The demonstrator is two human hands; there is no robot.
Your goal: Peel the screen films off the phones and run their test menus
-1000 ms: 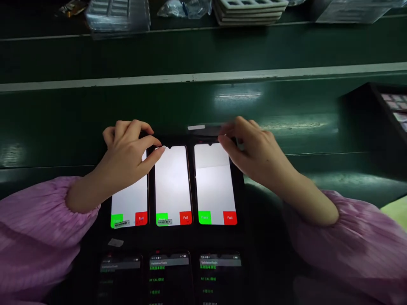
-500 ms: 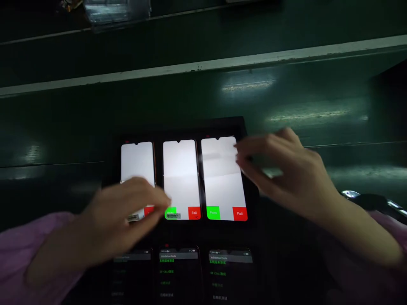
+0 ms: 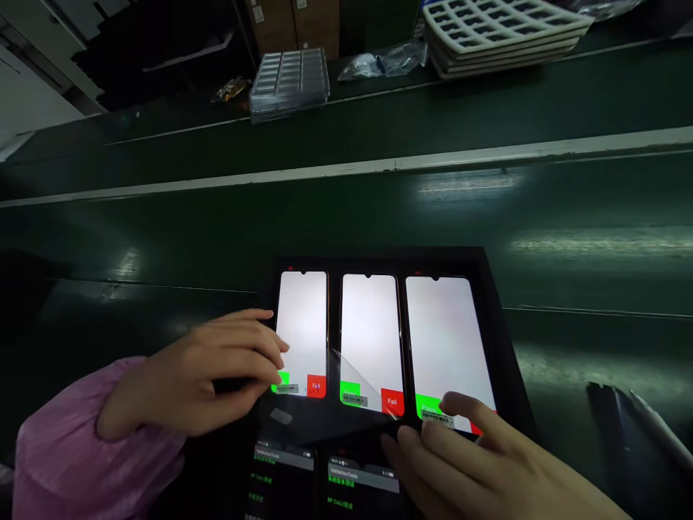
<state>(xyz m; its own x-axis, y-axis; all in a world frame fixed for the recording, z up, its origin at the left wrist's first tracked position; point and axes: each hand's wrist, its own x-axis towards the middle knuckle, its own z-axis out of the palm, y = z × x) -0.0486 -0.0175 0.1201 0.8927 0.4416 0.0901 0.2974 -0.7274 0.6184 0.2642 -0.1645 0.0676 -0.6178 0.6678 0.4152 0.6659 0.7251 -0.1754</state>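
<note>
Three phones with white screens lie side by side in a black tray [image 3: 509,375]: a left phone [image 3: 303,325], a middle phone [image 3: 371,325] and a right phone [image 3: 444,332]. Green Pass and red Fail boxes show along their lower ends. At the left phone's edge is my left hand [image 3: 216,372], fingers apart, holding nothing. My right hand [image 3: 471,455] bends over the right phone's lower end, its outer finger lifted. A clear film [image 3: 357,372] slants across the middle phone's lower part to the right fingertips, which look closed on it; the thumb is hidden.
Below, phones [image 3: 362,477] with dark ValidationTools screens lie in the front row. Across the green bench, a pale raised strip [image 3: 325,172] runs sideways. Behind it are clear plastic trays [image 3: 289,79], a plastic bag [image 3: 384,61] and stacked white grid trays [image 3: 503,32].
My right hand has come down from beside the right phone's top to its lower end. My left hand has moved from the middle phone to the left phone. The camera view has shifted.
</note>
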